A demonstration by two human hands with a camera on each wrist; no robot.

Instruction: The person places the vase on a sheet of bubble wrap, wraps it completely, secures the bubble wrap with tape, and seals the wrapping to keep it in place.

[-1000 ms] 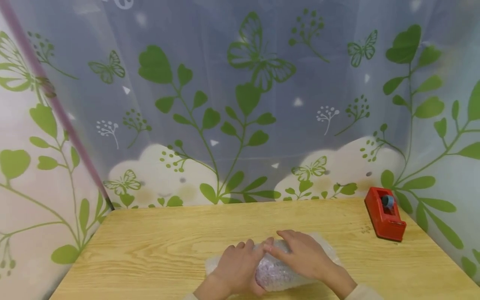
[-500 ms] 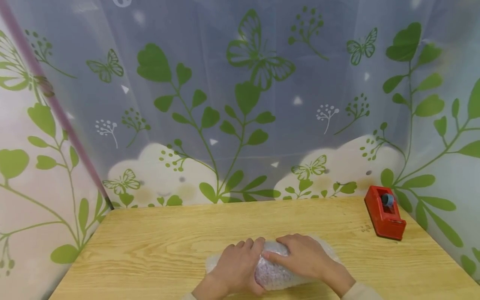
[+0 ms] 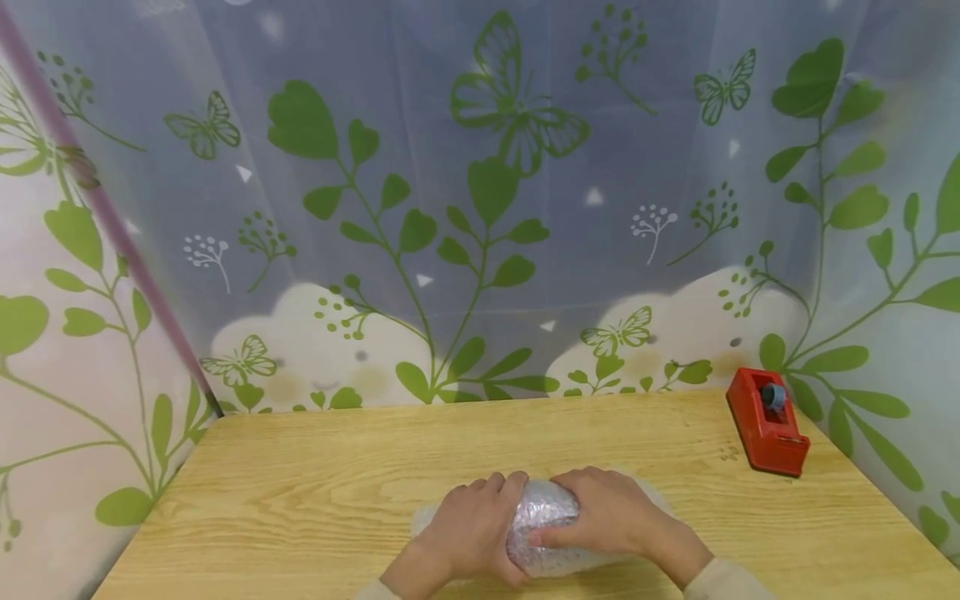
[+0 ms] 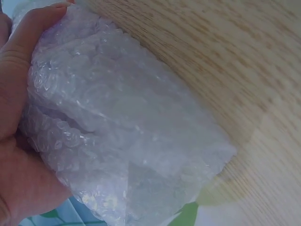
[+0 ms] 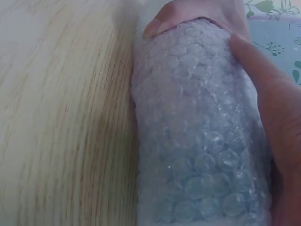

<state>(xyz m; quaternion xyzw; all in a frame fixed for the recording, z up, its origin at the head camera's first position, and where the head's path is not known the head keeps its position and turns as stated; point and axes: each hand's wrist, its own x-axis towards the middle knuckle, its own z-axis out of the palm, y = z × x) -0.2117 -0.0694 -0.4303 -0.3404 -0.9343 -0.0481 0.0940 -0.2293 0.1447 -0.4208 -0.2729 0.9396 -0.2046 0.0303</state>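
Observation:
A rounded bundle in clear bubble wrap (image 3: pixel 546 557) lies on the wooden table near its front edge, with a faint purple tint showing through. My left hand (image 3: pixel 476 527) grips its left part, fingers over the top. On the other side my right hand (image 3: pixel 611 515) holds the bundle, its thumb lying across the front. Loose ends of wrap stick out beyond both hands. In the left wrist view the bubble wrap (image 4: pixel 122 103) tapers to a flattened, folded end. The right wrist view shows its bubbled side (image 5: pixel 193 122) close up. What is inside cannot be made out.
A red tape dispenser (image 3: pixel 772 454) with a small roll of tape stands at the table's back right corner. The wooden table (image 3: pixel 300 483) meets a curtain (image 3: pixel 420 125) printed with leaves and butterflies at the back and sides.
The left fingers and right thumb have shifted a little over the bundle, and the bundle has turned slightly, its top now shinier. The head view has tilted slightly.

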